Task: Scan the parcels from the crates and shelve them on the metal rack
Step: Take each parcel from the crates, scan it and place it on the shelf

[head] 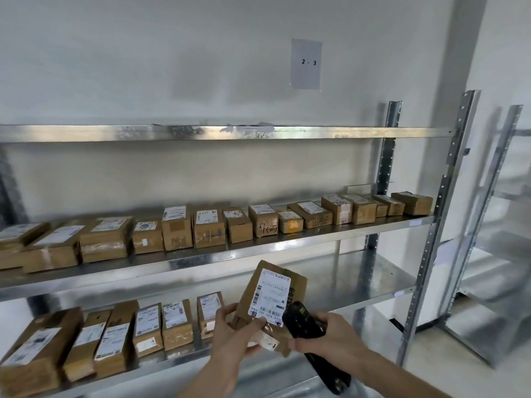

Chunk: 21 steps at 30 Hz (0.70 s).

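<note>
The left hand (230, 331) pinches a brown parcel (268, 300) near the lower shelf (359, 285) of the metal rack (436, 214), the right hand (324, 337) grips the black scanner (304, 323) against its label, and a loose pinch could drop it.

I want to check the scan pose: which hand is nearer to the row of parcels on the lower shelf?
Left. The left hand holds a parcel just right of the row. The right hand, holding the scanner, is farther right.
</note>
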### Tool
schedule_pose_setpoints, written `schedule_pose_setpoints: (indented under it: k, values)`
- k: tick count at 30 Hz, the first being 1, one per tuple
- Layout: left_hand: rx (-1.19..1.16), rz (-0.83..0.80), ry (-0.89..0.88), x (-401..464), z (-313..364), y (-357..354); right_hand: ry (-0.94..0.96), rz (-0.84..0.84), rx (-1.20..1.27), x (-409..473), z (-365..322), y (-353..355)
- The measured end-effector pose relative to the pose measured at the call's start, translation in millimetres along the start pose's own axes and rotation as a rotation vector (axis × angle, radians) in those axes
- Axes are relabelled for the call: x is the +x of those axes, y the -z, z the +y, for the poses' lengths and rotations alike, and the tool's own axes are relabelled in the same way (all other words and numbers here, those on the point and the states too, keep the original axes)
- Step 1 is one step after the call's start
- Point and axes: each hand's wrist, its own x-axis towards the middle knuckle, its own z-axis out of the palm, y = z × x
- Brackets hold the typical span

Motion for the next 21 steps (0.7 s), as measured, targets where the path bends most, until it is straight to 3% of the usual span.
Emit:
schedule_pose_setpoints:
  k: [7, 14, 21]
  values:
    - [0.046, -0.061, 0.071, 52.8, -40.9, -18.6, -0.022, -0.024, -0.022, 62.7, 44.5, 2.3]
    - [0.144, -0.154, 0.024, 144.8, -86.0, -22.4, -0.012, -0.021, -0.109, 156.5, 81.1, -16.9]
    - [0.257, -0.091, 0.054, 232.4, -163.9, 2.4, 0.01, -0.059, -0.091, 250.1, 142.1, -74.9]
